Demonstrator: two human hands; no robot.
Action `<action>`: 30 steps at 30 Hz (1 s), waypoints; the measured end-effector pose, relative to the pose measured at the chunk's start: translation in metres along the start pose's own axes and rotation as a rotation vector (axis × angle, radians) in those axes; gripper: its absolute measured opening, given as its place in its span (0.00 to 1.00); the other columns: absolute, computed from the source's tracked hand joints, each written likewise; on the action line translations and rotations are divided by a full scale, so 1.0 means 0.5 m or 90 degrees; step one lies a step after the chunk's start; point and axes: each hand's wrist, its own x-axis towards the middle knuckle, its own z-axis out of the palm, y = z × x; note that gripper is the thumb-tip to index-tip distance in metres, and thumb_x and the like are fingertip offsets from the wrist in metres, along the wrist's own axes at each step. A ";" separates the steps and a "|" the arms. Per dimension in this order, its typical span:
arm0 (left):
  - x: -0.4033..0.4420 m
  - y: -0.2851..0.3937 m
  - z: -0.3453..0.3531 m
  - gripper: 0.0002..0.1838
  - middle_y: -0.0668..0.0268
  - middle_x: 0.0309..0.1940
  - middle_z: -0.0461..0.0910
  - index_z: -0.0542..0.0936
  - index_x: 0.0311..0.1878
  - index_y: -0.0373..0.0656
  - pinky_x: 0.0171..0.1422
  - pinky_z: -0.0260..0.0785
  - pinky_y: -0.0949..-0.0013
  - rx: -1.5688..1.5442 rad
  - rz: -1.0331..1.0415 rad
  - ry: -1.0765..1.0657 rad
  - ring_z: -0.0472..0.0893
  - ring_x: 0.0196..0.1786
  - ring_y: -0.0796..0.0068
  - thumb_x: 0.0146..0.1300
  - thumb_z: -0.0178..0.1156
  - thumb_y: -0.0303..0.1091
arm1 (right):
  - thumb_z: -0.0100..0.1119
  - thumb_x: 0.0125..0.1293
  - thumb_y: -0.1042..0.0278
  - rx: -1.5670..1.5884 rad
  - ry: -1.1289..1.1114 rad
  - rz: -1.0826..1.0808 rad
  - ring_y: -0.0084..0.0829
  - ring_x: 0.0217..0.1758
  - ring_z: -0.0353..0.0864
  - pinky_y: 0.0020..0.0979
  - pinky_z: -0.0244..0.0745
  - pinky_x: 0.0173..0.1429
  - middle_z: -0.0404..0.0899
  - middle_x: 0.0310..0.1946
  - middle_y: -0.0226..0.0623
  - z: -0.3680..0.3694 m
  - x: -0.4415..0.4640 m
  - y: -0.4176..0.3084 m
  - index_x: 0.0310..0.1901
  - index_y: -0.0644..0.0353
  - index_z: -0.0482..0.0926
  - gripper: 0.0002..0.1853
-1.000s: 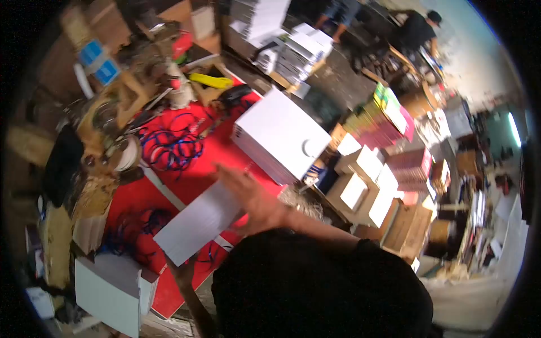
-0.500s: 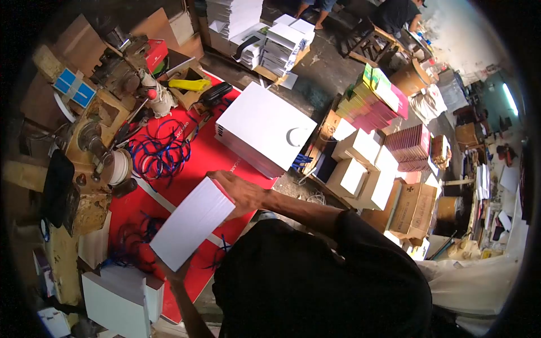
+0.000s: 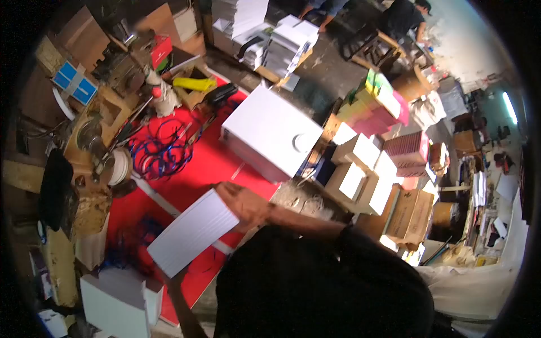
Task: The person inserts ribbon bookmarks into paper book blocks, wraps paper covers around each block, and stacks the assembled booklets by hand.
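Note:
A thick white paper block is held at a slant over the red table top, between my two hands. My right hand is closed round its upper right end. At the lower left end is my left hand, gripping from below, its fingers mostly hidden by the block. Beyond my right hand lies a large stack of white sheets with a round white object on top. Blue cords lie tangled on the red surface.
An open-spread white block stands at the lower left. A spool and metal machine are on the left, near a yellow-handled tool. Cartons and stacked books stand right. Another person sits at the top.
My right hand, spread over the block's right end a second ago, now wraps round that end. The block has tilted slightly and moved a little lower left. The camera view has shifted.

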 end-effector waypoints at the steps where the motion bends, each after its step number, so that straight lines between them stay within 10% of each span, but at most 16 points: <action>1: -0.005 -0.002 0.006 0.40 0.54 0.55 0.79 0.73 0.64 0.42 0.59 0.71 0.53 -0.039 -0.031 -0.001 0.80 0.55 0.56 0.48 0.75 0.45 | 0.76 0.41 0.60 -0.003 -0.010 0.007 0.57 0.63 0.70 0.47 0.70 0.67 0.68 0.59 0.59 -0.007 -0.015 0.003 0.68 0.75 0.52 0.56; 7: -0.001 -0.008 0.016 0.39 0.55 0.56 0.79 0.72 0.65 0.42 0.61 0.71 0.56 -0.106 -0.070 -0.001 0.80 0.56 0.57 0.48 0.75 0.42 | 0.79 0.38 0.53 -0.121 -0.006 -0.131 0.51 0.80 0.46 0.52 0.42 0.82 0.47 0.75 0.62 -0.121 0.035 -0.201 0.75 0.71 0.44 0.68; 11: -0.001 0.002 0.025 0.39 0.55 0.56 0.78 0.72 0.65 0.43 0.61 0.71 0.57 -0.089 -0.056 0.007 0.79 0.56 0.57 0.48 0.76 0.41 | 0.76 0.40 0.56 -0.387 0.108 -0.234 0.52 0.77 0.55 0.54 0.49 0.78 0.57 0.71 0.60 0.052 0.067 -0.149 0.74 0.70 0.50 0.62; 17: 0.037 0.077 0.023 0.39 0.56 0.57 0.78 0.71 0.65 0.44 0.63 0.71 0.60 0.119 0.117 -0.031 0.79 0.57 0.59 0.49 0.76 0.38 | 0.75 0.38 0.56 -0.333 -0.290 -0.085 0.55 0.61 0.72 0.54 0.63 0.68 0.71 0.56 0.58 0.007 0.120 -0.178 0.66 0.70 0.62 0.52; 22: 0.118 0.188 -0.102 0.39 0.57 0.57 0.77 0.71 0.66 0.44 0.64 0.71 0.62 0.225 0.212 -0.114 0.78 0.58 0.60 0.49 0.77 0.36 | 0.78 0.31 0.51 -0.276 -0.160 -0.073 0.53 0.60 0.74 0.50 0.66 0.66 0.73 0.56 0.57 0.003 0.087 -0.163 0.62 0.67 0.68 0.52; 25: 0.123 0.324 -0.184 0.40 0.57 0.55 0.77 0.71 0.66 0.42 0.67 0.67 0.63 -0.022 0.014 0.036 0.77 0.59 0.56 0.48 0.77 0.32 | 0.79 0.37 0.59 0.111 -0.001 0.165 0.50 0.52 0.81 0.45 0.78 0.58 0.79 0.48 0.53 -0.054 0.037 -0.172 0.60 0.68 0.68 0.46; 28: 0.111 0.461 -0.201 0.28 0.56 0.46 0.80 0.77 0.56 0.39 0.51 0.74 0.63 0.376 0.221 0.430 0.82 0.46 0.62 0.51 0.75 0.29 | 0.76 0.46 0.61 0.598 0.001 0.322 0.42 0.57 0.79 0.40 0.74 0.62 0.77 0.54 0.49 -0.014 -0.009 -0.067 0.66 0.70 0.62 0.47; 30: 0.051 0.439 -0.150 0.22 0.56 0.42 0.82 0.79 0.52 0.38 0.46 0.74 0.64 0.301 0.146 0.480 0.82 0.42 0.63 0.54 0.73 0.30 | 0.71 0.50 0.59 0.781 0.024 0.403 0.39 0.55 0.79 0.37 0.70 0.67 0.81 0.49 0.49 0.045 -0.054 0.038 0.65 0.73 0.66 0.42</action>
